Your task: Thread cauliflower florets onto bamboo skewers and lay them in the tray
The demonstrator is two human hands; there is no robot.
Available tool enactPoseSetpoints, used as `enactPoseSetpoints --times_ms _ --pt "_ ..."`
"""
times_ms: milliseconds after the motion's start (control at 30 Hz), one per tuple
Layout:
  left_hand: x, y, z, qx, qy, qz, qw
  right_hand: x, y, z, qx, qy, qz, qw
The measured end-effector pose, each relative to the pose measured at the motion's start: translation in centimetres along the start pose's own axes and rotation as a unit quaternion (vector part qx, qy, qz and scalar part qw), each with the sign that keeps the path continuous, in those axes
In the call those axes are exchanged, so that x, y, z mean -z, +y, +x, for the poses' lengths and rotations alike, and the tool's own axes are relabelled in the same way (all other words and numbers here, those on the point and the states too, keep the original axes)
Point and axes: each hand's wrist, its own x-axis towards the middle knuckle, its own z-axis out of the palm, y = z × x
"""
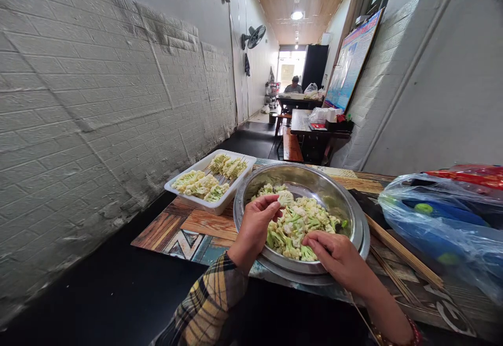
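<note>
A cauliflower floret (285, 198) is pinched between the thumb and fingers of my left hand (255, 225), above the near-left part of a steel bowl (338, 189). Loose cauliflower pieces (298, 220) fill much of the bowl. My right hand (338, 257) is closed over the bowl's near rim, fingertips close to the florets. A thin skewer (366, 319) shows below its wrist and seems to run up into its grip; the fingers hide the rest. Left of the bowl, a white tray (215, 206) holds several skewers of cauliflower (202, 185).
Loose bamboo skewers (404, 252) lie right of the bowl, beside clear plastic bags (440, 220) with blue and green contents. A brick-patterned wall (98, 100) runs along the left. Farther back are another table (301, 121), a bench (291, 144) and a seated person (294, 85).
</note>
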Motion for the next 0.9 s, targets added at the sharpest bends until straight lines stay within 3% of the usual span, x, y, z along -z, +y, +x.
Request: enactPoseSetpoints --times_ms 400,900 --pt "-0.07 0.00 -0.05 -0.037 0.009 0.032 0.999 -0.34 0.32 0.00 -0.006 0.007 -0.007 1.000" --pt "-0.15 0.26 -0.23 -0.005 -0.023 0.027 0.999 -0.31 0.10 -0.18 0.003 0.028 0.004 1.000"
